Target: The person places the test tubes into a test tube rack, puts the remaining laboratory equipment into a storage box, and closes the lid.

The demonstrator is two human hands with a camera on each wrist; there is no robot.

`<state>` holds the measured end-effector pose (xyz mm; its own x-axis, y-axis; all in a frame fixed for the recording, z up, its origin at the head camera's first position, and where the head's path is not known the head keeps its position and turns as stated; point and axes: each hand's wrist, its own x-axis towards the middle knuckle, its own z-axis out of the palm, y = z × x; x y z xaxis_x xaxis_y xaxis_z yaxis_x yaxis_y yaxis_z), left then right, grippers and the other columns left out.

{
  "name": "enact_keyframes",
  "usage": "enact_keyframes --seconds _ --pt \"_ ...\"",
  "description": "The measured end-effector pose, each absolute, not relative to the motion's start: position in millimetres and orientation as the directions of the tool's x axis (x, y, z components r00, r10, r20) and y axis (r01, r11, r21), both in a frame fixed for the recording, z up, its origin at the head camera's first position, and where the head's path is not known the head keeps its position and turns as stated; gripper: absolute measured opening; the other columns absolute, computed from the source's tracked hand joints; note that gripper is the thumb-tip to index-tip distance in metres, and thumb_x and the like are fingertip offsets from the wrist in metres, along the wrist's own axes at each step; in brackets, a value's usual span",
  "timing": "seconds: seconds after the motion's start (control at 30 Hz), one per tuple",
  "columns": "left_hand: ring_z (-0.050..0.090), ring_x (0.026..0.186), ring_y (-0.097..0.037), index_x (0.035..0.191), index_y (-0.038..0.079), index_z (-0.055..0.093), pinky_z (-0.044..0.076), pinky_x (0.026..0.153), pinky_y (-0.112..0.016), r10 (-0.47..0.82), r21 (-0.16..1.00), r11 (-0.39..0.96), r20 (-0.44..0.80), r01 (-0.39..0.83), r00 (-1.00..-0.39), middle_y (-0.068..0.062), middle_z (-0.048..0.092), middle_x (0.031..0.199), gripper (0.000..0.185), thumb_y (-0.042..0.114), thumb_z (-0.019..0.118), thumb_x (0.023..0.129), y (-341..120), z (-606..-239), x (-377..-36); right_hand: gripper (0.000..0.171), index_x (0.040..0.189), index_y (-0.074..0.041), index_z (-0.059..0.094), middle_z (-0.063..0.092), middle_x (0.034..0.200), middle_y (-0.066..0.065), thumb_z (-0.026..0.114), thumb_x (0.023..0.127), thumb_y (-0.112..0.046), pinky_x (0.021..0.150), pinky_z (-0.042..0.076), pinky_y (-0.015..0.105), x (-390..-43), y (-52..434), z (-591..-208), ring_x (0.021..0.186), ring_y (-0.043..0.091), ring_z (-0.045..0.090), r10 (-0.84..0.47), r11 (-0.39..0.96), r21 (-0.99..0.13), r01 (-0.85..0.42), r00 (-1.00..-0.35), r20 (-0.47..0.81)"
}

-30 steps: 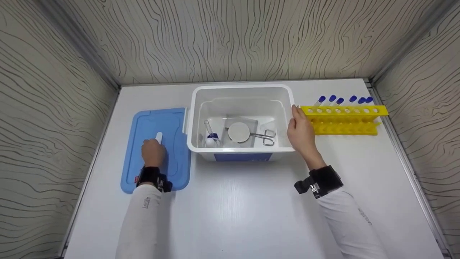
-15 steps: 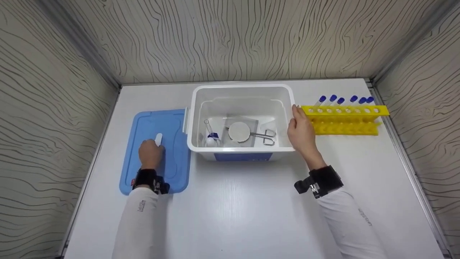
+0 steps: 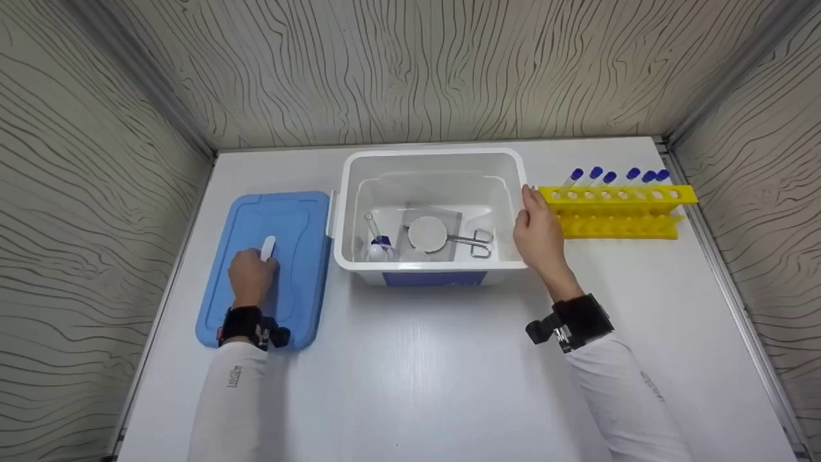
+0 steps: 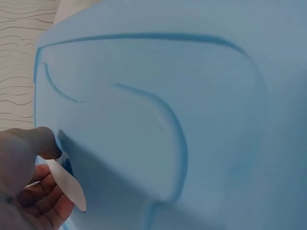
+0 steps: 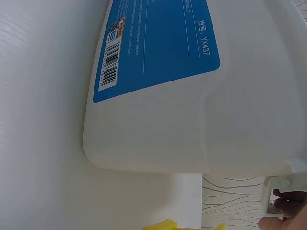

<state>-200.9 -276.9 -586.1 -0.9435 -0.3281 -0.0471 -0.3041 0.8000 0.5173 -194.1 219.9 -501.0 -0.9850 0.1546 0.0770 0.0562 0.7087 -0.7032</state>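
Observation:
My left hand (image 3: 251, 279) pinches a white handle (image 3: 268, 247) on top of the blue lid (image 3: 296, 282). The lid lies left of the white storage bin (image 3: 430, 264), its right edge showing some thickness. In the left wrist view, thumb and fingers close round the handle (image 4: 69, 184). At the bin's right side my right hand (image 3: 540, 234) holds the white side latch (image 5: 274, 184), fingers curled through it. The bin is uncovered. Inside are a metal-handled tool (image 3: 480, 244), a white round disc (image 3: 428, 234), a grey square sheet (image 3: 451, 224) and a glass tube (image 3: 372, 224).
A yellow test tube rack (image 3: 616, 196) stands right of the bin, close to my right hand, with several blue-capped tubes (image 3: 609, 178) in it. Patterned walls (image 3: 410, 77) close off the back and both sides of the white table (image 3: 410, 385).
My left hand and the lid have shifted left, away from the bin, and the lid's right edge now looks raised. My right hand stays at the bin's side.

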Motion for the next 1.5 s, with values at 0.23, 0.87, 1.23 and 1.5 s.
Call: enact_keyframes --seconds 0.23,0.87,1.23,1.5 --pt "0.057 0.068 -0.03 0.088 -0.004 0.068 0.038 0.057 -0.031 -0.331 0.542 0.789 -0.022 -0.29 -0.943 -0.022 0.068 0.083 0.019 0.013 0.059 0.089 -283.1 -566.9 -205.3 0.051 0.152 0.0 0.034 0.034 0.158 0.025 0.04 0.102 -0.009 0.123 0.026 0.052 -195.0 221.7 -501.7 0.149 0.039 0.031 0.158 0.7 -0.712 0.061 -0.985 0.071" --pt "0.065 0.102 -0.041 0.126 -0.007 0.063 0.054 0.086 -0.05 -0.343 0.635 0.735 0.049 -0.236 -0.938 -0.029 0.066 0.118 0.041 0.014 0.059 0.091 -281.1 -504.1 -219.1 0.05 0.151 0.002 0.035 0.034 0.157 0.026 0.04 0.101 -0.007 0.122 0.027 0.052 -195.0 222.8 -502.7 0.148 0.04 0.032 0.147 0.689 -0.724 0.033 -0.984 0.096" --pt "0.06 0.102 -0.037 0.13 -0.004 0.062 0.05 0.087 -0.047 -0.27 0.641 0.754 0.101 -0.145 -0.958 -0.026 0.063 0.116 0.041 0.013 0.058 0.093 -260.9 -469.2 -231.7 0.051 0.152 0.001 0.034 0.033 0.158 0.025 0.04 0.102 -0.008 0.123 0.026 0.052 -195.3 222.7 -504.2 0.149 0.04 0.031 0.149 0.691 -0.722 0.048 -0.986 0.077" --pt "0.061 0.104 -0.037 0.129 -0.003 0.062 0.053 0.089 -0.049 -0.124 0.61 0.792 0.143 -0.011 -0.982 -0.025 0.062 0.117 0.041 0.012 0.06 0.092 -248.3 -451.3 -234.7 0.051 0.152 0.001 0.033 0.032 0.159 0.025 0.04 0.102 -0.008 0.123 0.025 0.052 -195.6 222.3 -504.1 0.149 0.039 0.029 0.149 0.687 -0.724 0.053 -0.986 0.07"
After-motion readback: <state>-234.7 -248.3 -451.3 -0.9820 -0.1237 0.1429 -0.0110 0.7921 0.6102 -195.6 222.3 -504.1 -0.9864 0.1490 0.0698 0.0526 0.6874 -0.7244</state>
